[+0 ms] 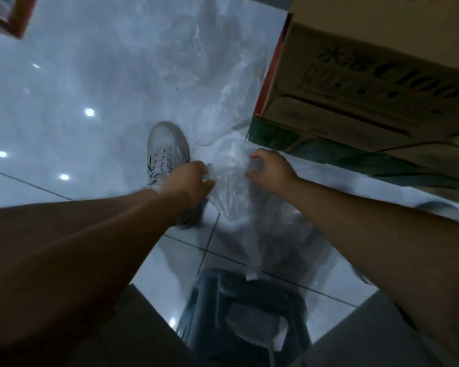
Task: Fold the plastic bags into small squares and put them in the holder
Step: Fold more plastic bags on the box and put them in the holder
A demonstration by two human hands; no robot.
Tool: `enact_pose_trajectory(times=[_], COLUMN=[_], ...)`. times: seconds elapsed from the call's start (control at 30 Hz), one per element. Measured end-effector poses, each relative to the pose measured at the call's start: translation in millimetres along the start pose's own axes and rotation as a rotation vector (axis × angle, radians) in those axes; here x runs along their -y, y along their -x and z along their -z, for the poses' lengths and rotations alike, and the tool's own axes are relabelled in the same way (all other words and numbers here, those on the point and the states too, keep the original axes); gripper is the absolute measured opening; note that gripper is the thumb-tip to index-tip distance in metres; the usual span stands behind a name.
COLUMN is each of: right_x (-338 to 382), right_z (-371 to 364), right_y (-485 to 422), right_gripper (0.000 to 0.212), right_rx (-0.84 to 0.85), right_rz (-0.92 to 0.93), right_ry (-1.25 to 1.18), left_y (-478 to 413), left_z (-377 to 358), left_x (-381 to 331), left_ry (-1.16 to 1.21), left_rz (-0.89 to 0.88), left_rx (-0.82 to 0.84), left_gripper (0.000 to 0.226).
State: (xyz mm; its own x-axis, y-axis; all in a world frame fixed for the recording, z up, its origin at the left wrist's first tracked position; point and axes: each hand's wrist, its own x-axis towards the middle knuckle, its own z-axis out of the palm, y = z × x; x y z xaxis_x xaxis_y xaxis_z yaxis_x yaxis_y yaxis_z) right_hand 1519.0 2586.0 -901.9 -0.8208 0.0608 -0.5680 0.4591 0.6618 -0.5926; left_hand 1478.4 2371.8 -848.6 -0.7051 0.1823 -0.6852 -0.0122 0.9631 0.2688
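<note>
Overhead, both hands, left (188, 178) and right (269, 165), pinch a clear plastic bag (236, 197) beside a carton (368, 83) printed "C100".

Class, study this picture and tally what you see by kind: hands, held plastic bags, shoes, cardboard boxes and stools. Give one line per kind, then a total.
Bare hands: 2, left hand and right hand
Clear plastic bag held in both hands: 1
Grey laced shoe: 1
Brown printed cardboard box: 1
Dark plastic stool: 1
Total: 6
</note>
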Motion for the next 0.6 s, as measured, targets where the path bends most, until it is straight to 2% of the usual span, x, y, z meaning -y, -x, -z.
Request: enact_pose_trajectory(times=[0.07,0.2,0.33,0.47,0.6], right_x=[-0.6,1.1,5.7,6.2,4.9], right_z=[-2.9,6.0,32.4,67.4,91.5], right_y=[-5.6,-1.8,17.8,45.9,73.7], right_gripper=[0.026,0.002,0.011,0.002,0.005], right_rx=[-0.031,-0.037,-0.074,-0.129,-0.172], right_rz=[-0.013,-0.024,0.012,0.026,-0.016], right_ry=[-0.033,-0.033,-0.085,-0.060,-0.029], left_y=[-5.6,-6.4,1.3,13.2,20.6], left_z=[1.3,3.4,13.2,30.7,36.0], left_x=[2.5,6.8,7.1,0.9,-0.6], left_ry=[0.066,0.162,0.313,0.342,0.411], left_rz=[-0.017,-0.063,-0.082,-0.095,-0.097], left_rx=[-0.010,-0.019,-0.052,-0.088,-0.109], left_gripper=[0.009,0.027,0.026,0.018,0.017])
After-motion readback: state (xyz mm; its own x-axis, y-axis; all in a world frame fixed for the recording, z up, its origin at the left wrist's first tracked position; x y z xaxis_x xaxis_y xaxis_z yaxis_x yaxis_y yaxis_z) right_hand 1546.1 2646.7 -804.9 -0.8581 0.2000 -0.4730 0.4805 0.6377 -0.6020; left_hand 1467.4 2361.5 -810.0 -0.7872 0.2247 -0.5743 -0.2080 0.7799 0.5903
